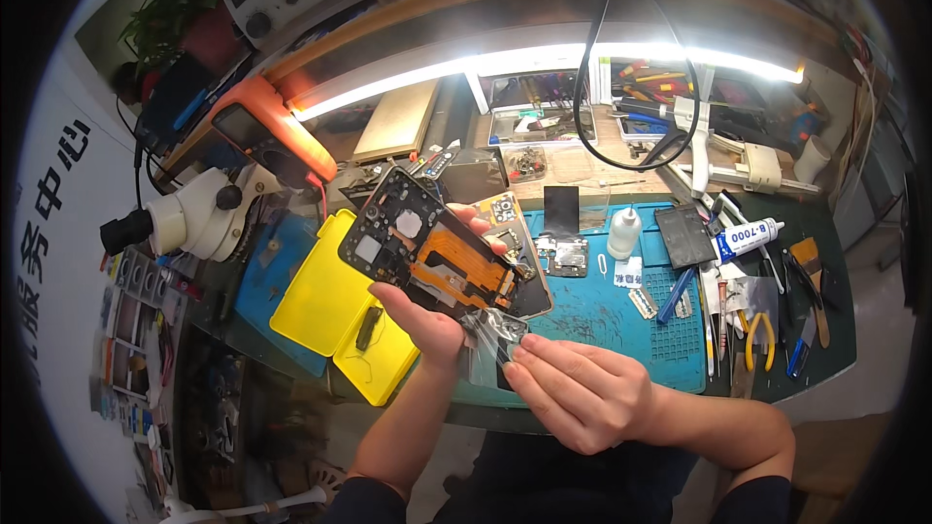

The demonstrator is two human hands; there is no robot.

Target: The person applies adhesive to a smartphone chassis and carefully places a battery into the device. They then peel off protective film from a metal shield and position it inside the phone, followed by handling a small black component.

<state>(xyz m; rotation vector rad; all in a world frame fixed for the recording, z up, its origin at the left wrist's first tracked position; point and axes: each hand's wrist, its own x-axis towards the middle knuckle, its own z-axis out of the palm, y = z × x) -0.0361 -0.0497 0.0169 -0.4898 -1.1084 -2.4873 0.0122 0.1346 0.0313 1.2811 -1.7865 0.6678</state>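
Note:
An opened smartphone (466, 270) lies tilted in my left hand (427, 327), its inner side up. Wide orange flex cables run along its dark frame. My left thumb rests along the near edge, and fingertips show beyond the far edge. By the phone's lower right end, my right hand (587, 393) is closed in a pinch. It grips a piece of clear plastic film (485, 338). A small dark part shows at the film by my fingertips; I cannot make out its kind. Whether the film touches the phone is unclear.
Beneath my hands lies a blue work mat (592, 320). An open yellow case (316, 277) stands at the left, near a white microscope (194, 218) and an orange multimeter (272, 136). A white dropper bottle (624, 231), glue tube (748, 240) and yellow-handled pliers (760, 340) lie right.

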